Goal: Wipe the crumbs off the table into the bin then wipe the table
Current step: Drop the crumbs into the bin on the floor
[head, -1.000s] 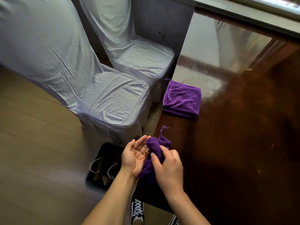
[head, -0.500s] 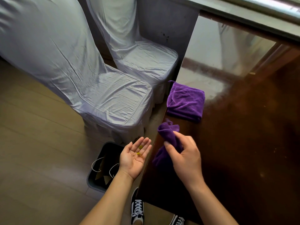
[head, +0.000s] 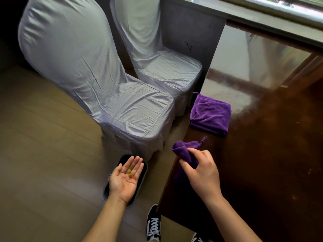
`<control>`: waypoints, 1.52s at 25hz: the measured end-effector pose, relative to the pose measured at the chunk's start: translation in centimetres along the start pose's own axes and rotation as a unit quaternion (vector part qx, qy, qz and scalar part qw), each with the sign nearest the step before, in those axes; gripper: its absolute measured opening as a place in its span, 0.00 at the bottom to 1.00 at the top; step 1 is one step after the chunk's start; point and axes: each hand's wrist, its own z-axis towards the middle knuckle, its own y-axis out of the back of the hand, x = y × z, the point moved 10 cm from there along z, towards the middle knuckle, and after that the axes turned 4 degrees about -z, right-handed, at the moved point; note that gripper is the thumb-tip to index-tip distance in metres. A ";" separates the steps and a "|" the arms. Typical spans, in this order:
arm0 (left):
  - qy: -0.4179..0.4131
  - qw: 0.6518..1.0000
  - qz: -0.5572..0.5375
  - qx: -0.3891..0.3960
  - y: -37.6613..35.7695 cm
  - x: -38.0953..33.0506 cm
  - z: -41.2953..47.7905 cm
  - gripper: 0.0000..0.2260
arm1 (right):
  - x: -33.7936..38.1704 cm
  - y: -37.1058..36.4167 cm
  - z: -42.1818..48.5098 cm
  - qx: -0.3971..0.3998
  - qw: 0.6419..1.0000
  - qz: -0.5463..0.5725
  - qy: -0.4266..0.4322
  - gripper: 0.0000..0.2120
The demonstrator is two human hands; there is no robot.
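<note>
My left hand [head: 125, 180] is held palm up and flat over the dark bin [head: 143, 173] on the floor, with a few small yellow crumbs [head: 131, 169] lying on its fingers and palm. My right hand [head: 202, 173] grips a crumpled purple cloth [head: 183, 150] over the left edge of the dark glossy wooden table [head: 271, 163]. A second purple cloth [head: 211, 114], folded, lies on the table just beyond it.
Two chairs in pale fabric covers [head: 111, 95] [head: 166, 67] stand left of the table, the nearer one just behind the bin. My black-and-white sneakers [head: 153, 224] show below. A grey window ledge [head: 262, 20] runs along the far side of the table.
My left hand has moved away from the cloth, left and down over the bin, palm up with crumbs. My right hand has carried the cloth to the table edge.
</note>
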 end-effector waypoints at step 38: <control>-0.198 0.805 0.523 -0.199 5.4 -9.9 5.9 0.17 | 5.0 -8.1 3.4 0.069 0.989 0.108 0.072 0.17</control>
